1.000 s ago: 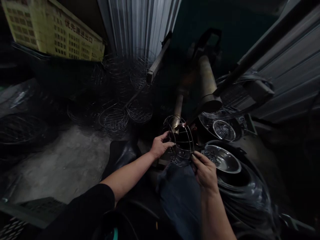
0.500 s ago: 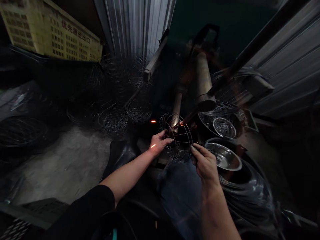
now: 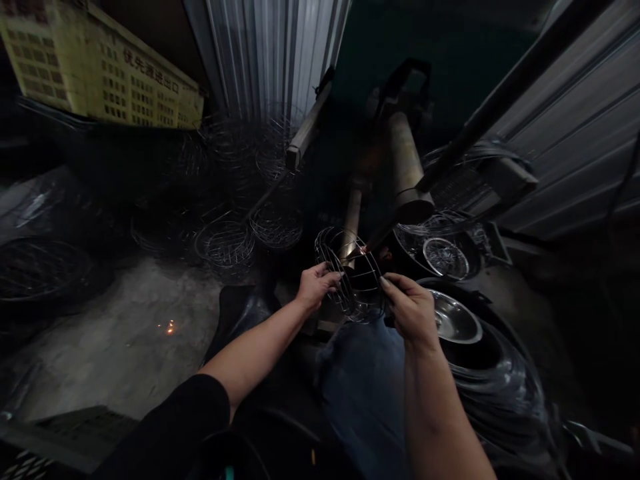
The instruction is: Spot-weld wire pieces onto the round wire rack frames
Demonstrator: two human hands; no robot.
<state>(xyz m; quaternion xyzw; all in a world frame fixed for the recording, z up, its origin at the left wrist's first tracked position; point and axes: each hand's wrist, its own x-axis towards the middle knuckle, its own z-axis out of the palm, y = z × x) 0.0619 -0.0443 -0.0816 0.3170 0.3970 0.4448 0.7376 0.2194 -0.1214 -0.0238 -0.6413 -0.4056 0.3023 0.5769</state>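
Between my hands I hold a round wire basket (image 3: 367,283) made of thin metal rods. My left hand (image 3: 316,287) pinches its left side, and my right hand (image 3: 411,308) grips the right rim between thumb and fingers. A metal electrode arm (image 3: 353,220) of a welding machine reaches down into the basket. Above it a thicker metal cylinder (image 3: 407,157) ends close to a dark bar, whose tip meets the basket's wires near a small reddish glow (image 3: 363,249).
Several wire baskets (image 3: 227,243) stand on the floor to the left. A yellow plastic crate (image 3: 145,83) is at the upper left. To the right are a shiny metal bowl (image 3: 457,317), a smaller bowl (image 3: 445,259) with metal pieces, and a wire coil (image 3: 500,400). Sparks (image 3: 171,327) lie on the concrete floor.
The bright glow at the electrode tip has dimmed. Sparks near my left wrist are gone, and some now show on the floor. The basket has turned slightly in my hands.
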